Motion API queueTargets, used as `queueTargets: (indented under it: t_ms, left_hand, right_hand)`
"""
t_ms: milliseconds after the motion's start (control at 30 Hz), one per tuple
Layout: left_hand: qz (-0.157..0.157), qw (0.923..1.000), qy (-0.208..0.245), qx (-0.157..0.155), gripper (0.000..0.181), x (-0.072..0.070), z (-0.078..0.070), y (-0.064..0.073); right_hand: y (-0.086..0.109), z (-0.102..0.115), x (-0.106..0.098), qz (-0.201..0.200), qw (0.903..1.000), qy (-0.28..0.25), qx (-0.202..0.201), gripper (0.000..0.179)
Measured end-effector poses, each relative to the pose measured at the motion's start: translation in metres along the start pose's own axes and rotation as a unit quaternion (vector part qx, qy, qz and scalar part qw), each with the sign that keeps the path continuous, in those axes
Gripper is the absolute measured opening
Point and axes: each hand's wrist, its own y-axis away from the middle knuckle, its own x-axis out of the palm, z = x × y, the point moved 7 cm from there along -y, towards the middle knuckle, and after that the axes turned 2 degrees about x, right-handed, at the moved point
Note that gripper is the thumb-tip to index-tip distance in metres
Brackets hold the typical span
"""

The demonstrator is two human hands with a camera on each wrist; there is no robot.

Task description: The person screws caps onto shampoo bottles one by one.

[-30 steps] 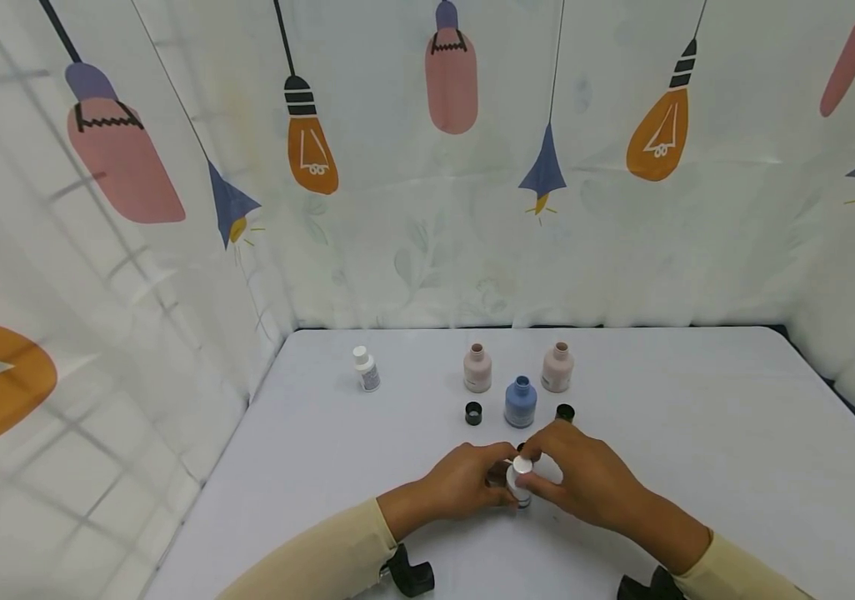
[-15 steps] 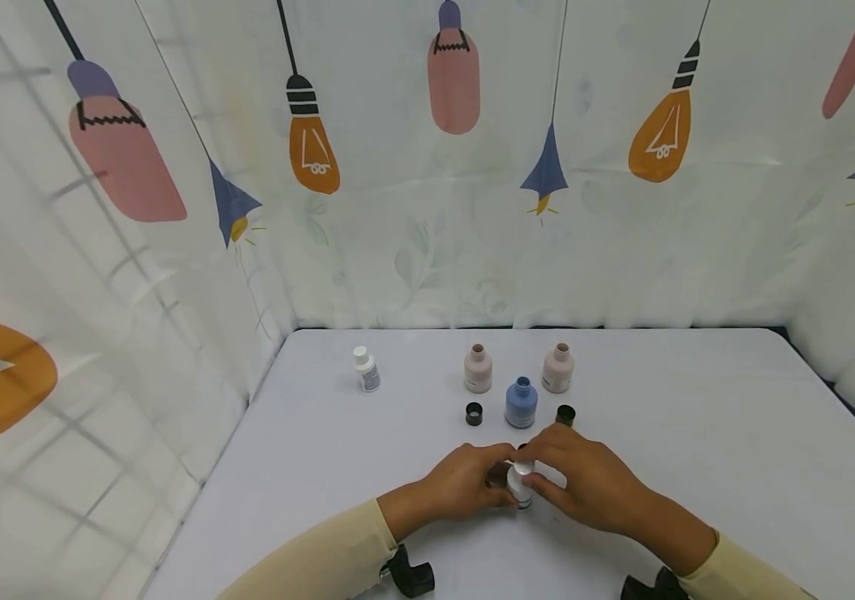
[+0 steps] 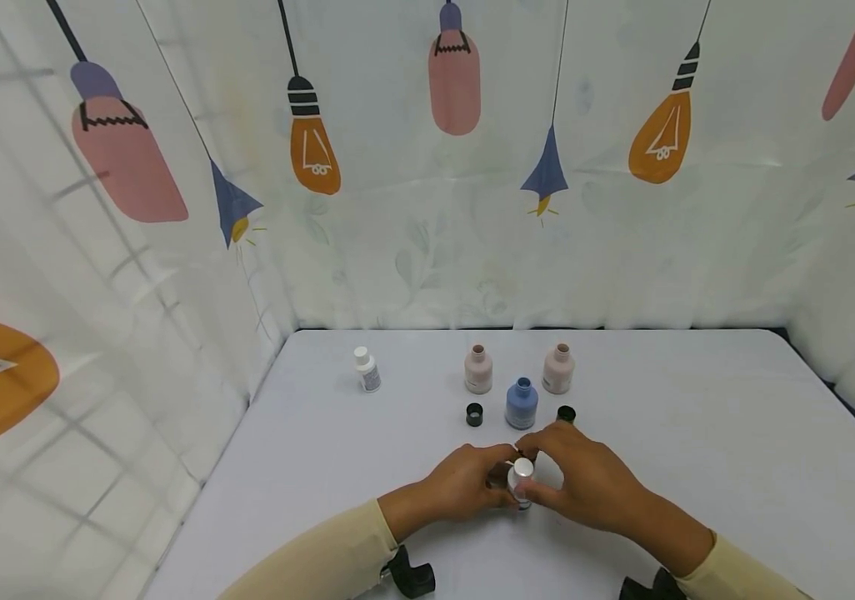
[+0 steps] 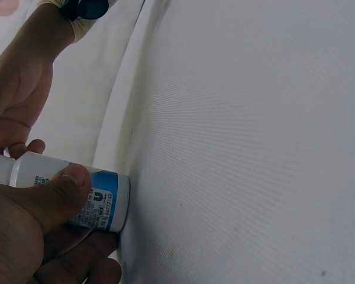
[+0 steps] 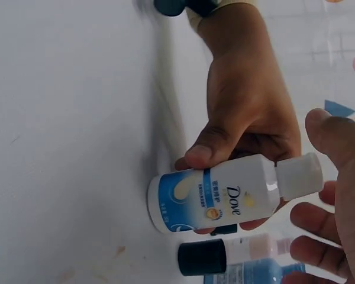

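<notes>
My left hand [image 3: 465, 482] grips a small white and blue Dove bottle [image 5: 216, 192], thumb on one side and fingers on the other. The bottle stands upright at the table's surface. On top sits its white cap [image 5: 299, 176]. My right hand [image 3: 592, 479] surrounds that cap with thumb and fingers spread; in the right wrist view, its thumb [image 5: 320, 121] is apart from the cap. In the left wrist view, the left thumb [image 4: 68, 192] lies across the bottle's printed label.
Beyond my hands stand an uncapped blue bottle [image 3: 521, 407] and two uncapped pale pink bottles, left [image 3: 478, 373] and right [image 3: 558, 371]. Black caps lie nearby, one at left [image 3: 475, 414], another at right [image 3: 566, 413]. A white capped bottle [image 3: 367, 372] stands at the far left.
My right fingers were pinching the white cap, turned over its top half a second ago, and now have spread off it. The left hand and the Dove bottle have stayed in place.
</notes>
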Motion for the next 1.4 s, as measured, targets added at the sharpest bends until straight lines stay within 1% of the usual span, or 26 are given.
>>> queueTargets:
  t_ms: [67, 167, 233, 300, 433, 633, 867, 1100, 1267, 1400]
  left_hand:
    - [0.001, 1.0, 0.002, -0.001, 0.055, 0.0001, -0.0006, 0.0003]
    - [0.001, 1.0, 0.003, 0.002, 0.055, -0.0001, -0.0013, 0.0008]
    - [0.0, 1.0, 0.003, 0.007, 0.051, -0.0004, -0.0018, 0.0008]
    - [-0.001, 0.9999, 0.002, 0.011, 0.048, -0.0006, -0.0021, 0.0009]
    - [0.0, 1.0, 0.005, 0.009, 0.048, -0.0004, -0.0019, 0.0007]
    - [-0.002, 0.9999, 0.016, 0.002, 0.047, -0.0003, -0.0009, 0.0004]
    - [-0.001, 0.9987, 0.05, -0.013, 0.048, -0.0007, 0.0007, 0.0004]
    - [0.017, 0.9961, 0.083, -0.026, 0.051, 0.0017, 0.0018, 0.0009]
    - [0.008, 0.9973, 0.069, -0.024, 0.048, 0.0027, 0.0012, -0.0005]
    - [0.002, 0.9983, 0.055, -0.021, 0.045, 0.0023, 0.0, -0.0012]
  right_hand:
    - [0.0007, 0.0001, 0.0001, 0.011, 0.9999, -0.003, -0.007, 0.045]
    - [0.0015, 0.0036, -0.0008, 0.014, 0.9988, 0.0, -0.048, 0.037]
    - [0.0018, 0.0053, -0.0013, 0.013, 0.9975, 0.002, -0.07, 0.032]
    - [0.0019, 0.006, -0.0017, 0.009, 0.9968, 0.002, -0.079, 0.031]
    - [0.0004, 0.0044, -0.002, -0.004, 0.9981, 0.005, -0.061, 0.028]
    - [-0.0007, 0.004, -0.002, -0.028, 0.9987, 0.011, -0.042, 0.029]
    - [-0.0037, 0.0071, -0.004, -0.027, 0.9989, 0.02, -0.034, 0.028]
    - [-0.0027, 0.0068, -0.005, -0.019, 0.9993, 0.023, -0.02, 0.027]
    - [-0.0018, 0.0064, -0.0041, -0.023, 0.9994, 0.019, -0.015, 0.028]
    - [-0.001, 0.0053, -0.004, -0.03, 0.9995, 0.011, -0.002, 0.028]
